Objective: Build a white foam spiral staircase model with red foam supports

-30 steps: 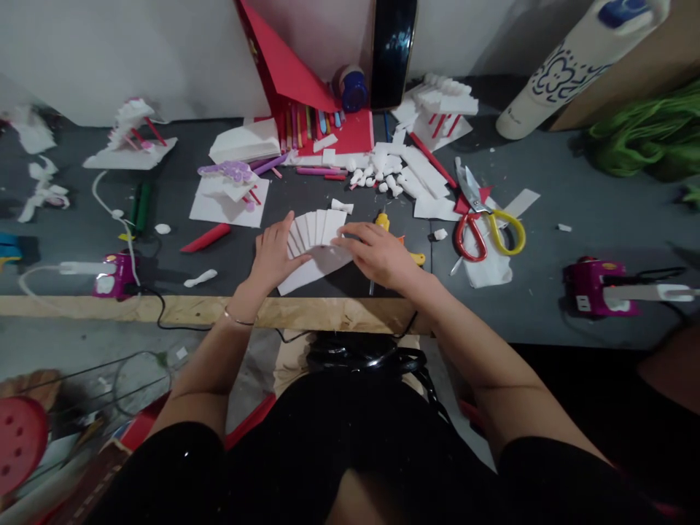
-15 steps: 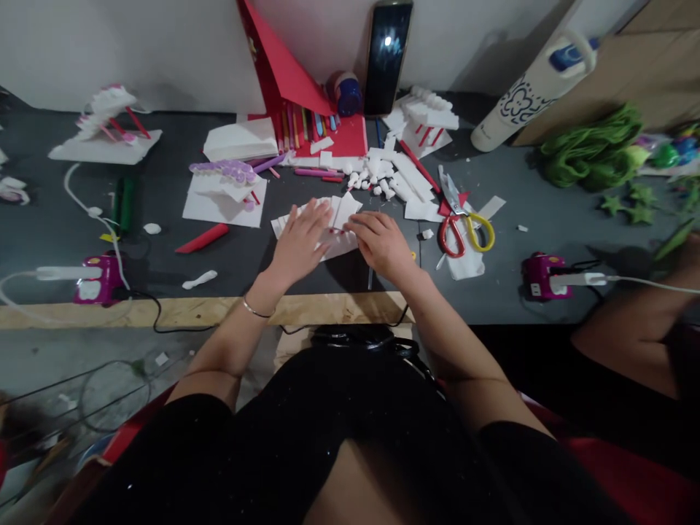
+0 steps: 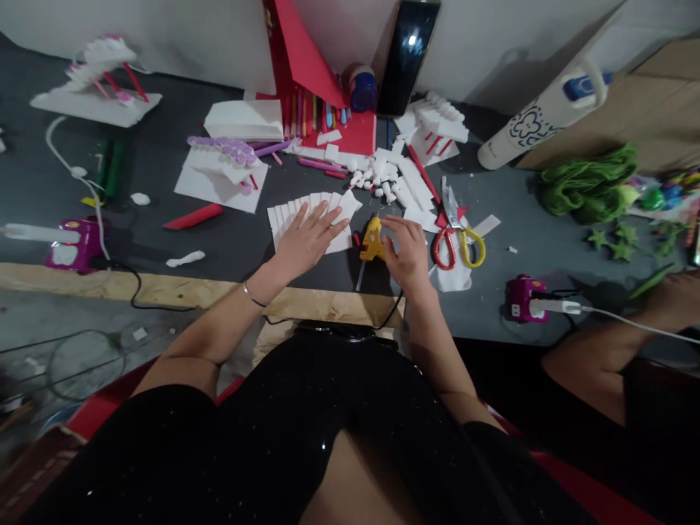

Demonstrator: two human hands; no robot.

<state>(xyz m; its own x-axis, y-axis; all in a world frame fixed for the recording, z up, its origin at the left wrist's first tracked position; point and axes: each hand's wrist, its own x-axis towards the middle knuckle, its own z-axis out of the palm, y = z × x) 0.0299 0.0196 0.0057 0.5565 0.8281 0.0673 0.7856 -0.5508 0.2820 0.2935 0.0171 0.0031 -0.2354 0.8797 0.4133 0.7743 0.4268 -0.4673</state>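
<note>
My left hand [image 3: 309, 237] lies flat with fingers spread on a folded white paper piece [image 3: 281, 219], which has a row of creases or strips along its upper side. Just to its right a yellow glue gun [image 3: 372, 240] rests on the table, its glue stick poking out toward me. Beside the glue gun is my right hand [image 3: 405, 251], fingers apart and curved, the fingertips close to the gun's body; I cannot tell whether they touch it. A small red piece [image 3: 356, 239] sits between the paper and the gun.
Scissors [image 3: 453, 226], white scraps [image 3: 377, 175] and a red marker [image 3: 194, 216] lie around. Paper models [image 3: 224, 171] stand left and behind. A phone [image 3: 407, 58] and a bottle [image 3: 541, 117] stand at the back. At right are green yarn [image 3: 588, 182], a purple power cube [image 3: 525, 299] and another person's arm [image 3: 607, 335].
My right hand has left the white paper and moved right, over by the glue gun, which is now uncovered. My left hand stays on the paper. The view has shifted and tilted slightly.
</note>
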